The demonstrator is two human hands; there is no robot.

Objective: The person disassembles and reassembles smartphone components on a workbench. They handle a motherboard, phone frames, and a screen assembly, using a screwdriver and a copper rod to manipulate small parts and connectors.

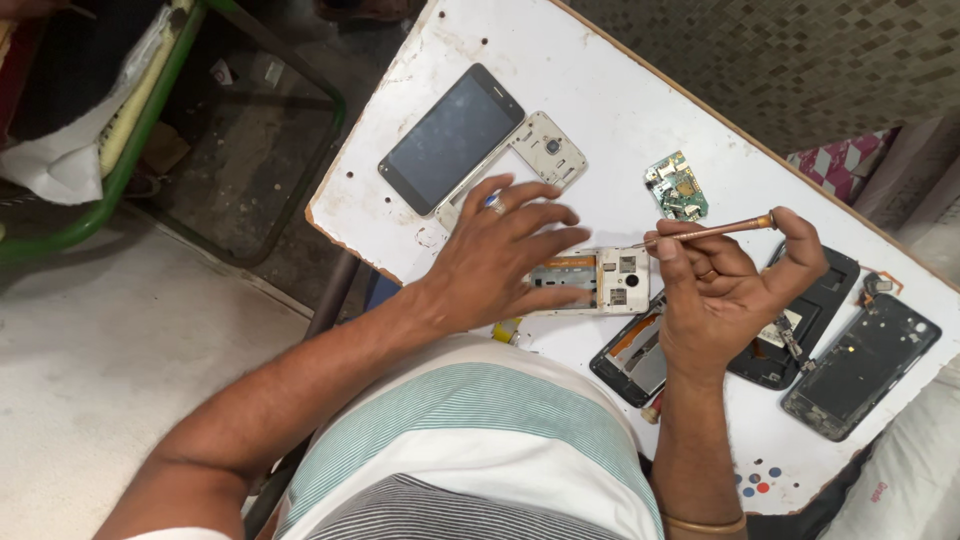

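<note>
White and scuffed, the tabletop [600, 90] is seen tilted in the head view, its chipped left edge dropping to a grey floor and a green metal frame [150, 130]. Near that edge a dark-screened phone [450, 138] is laid, with a pale phone frame [535, 155] touching its right side; bare board is left above them. The left hand [495, 262] is spread flat, fingers pressed on the left part of a gutted phone chassis [605, 282] at the middle of the table. A thin copper-coloured tool [715, 231] is pinched in the right hand [725, 290], its tip just above the chassis. A small green circuit board [677, 186] is lying apart, with open surface around it. Black phone shells [860, 365] are crowded toward the right edge.
</note>
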